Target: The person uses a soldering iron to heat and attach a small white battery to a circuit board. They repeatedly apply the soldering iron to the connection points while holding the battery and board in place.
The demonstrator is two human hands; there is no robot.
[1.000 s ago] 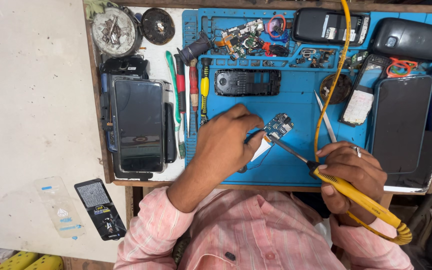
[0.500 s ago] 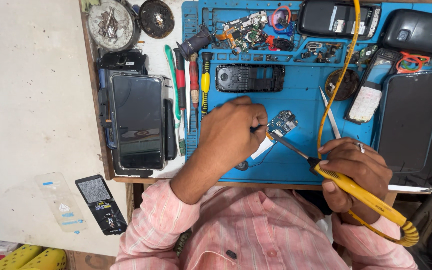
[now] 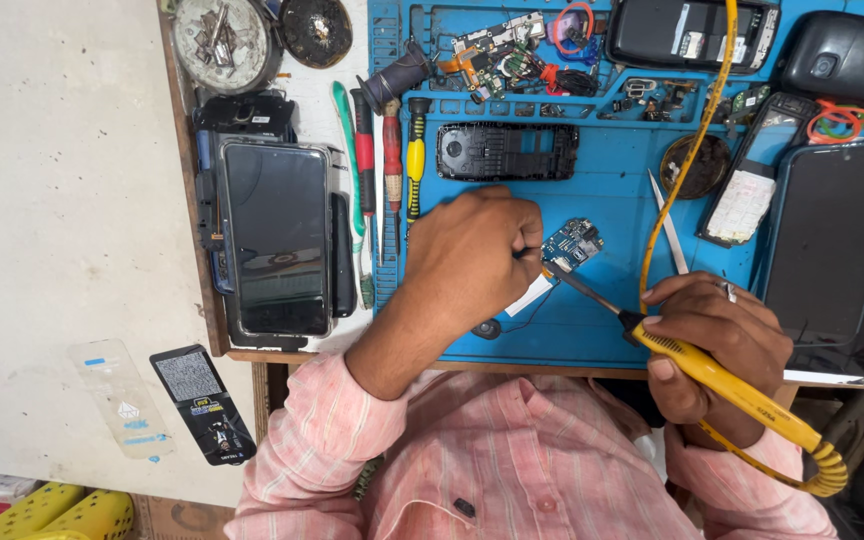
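A small blue circuit board (image 3: 572,243) lies on the blue work mat (image 3: 602,325). My left hand (image 3: 472,255) rests on the mat just left of the board, with its fingertips pinched on a small thin dark piece at the board's edge; what the piece is I cannot tell. My right hand (image 3: 722,345) grips a yellow-handled soldering iron (image 3: 742,395). The iron's metal tip reaches up-left to the board's lower left corner, next to my left fingertips. A white tab (image 3: 530,296) with a thin black wire lies just below the board. The iron's yellow cable (image 3: 697,130) runs up across the mat.
Stacked phones with dark screens (image 3: 277,240) lie left of the mat, beside several screwdrivers (image 3: 392,150). A black phone frame (image 3: 507,150), tweezers (image 3: 667,220), a round tin (image 3: 224,40) and more phones (image 3: 822,240) surround the work spot. A phone part (image 3: 202,400) lies on the floor.
Both hands keep their grip and stay at the board. The iron's tip has closed in on my left fingertips, and the view has shifted slightly.
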